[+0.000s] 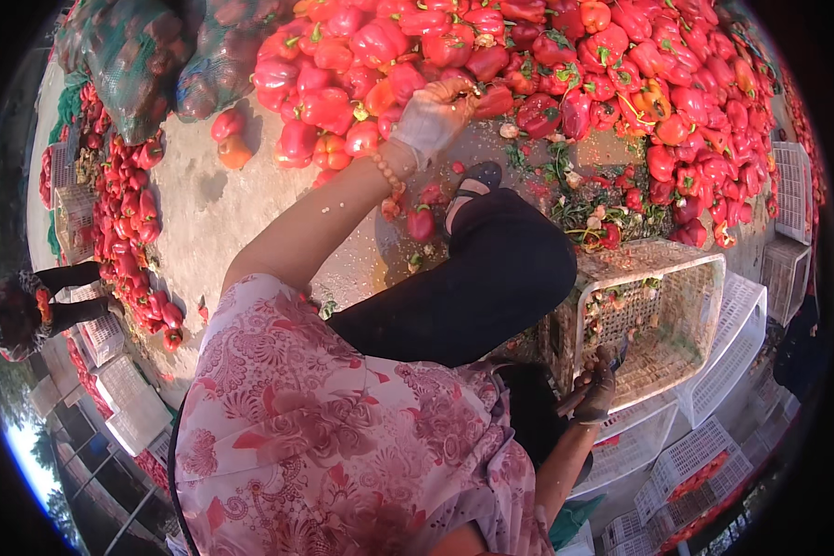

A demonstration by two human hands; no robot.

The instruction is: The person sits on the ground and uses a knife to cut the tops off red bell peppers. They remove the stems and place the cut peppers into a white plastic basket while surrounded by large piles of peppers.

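My left hand, in a thin pale glove with a beaded bracelet at the wrist, reaches to the near edge of a large pile of red bell peppers. Its fingertips are at the end of one red bell pepper; whether they grip it is unclear. Low at the right, my right hand, also gloved, is closed around a small tool that looks like a knife, its handle mostly hidden. This hand is in front of the opening of a dirty plastic crate tipped on its side, with pepper scraps inside.
Filled green mesh sacks stand at the upper left. Pepper scraps and leaves litter the concrete near my sandalled foot. White crates stand at the right, more at the left. Another person is beyond a row of peppers.
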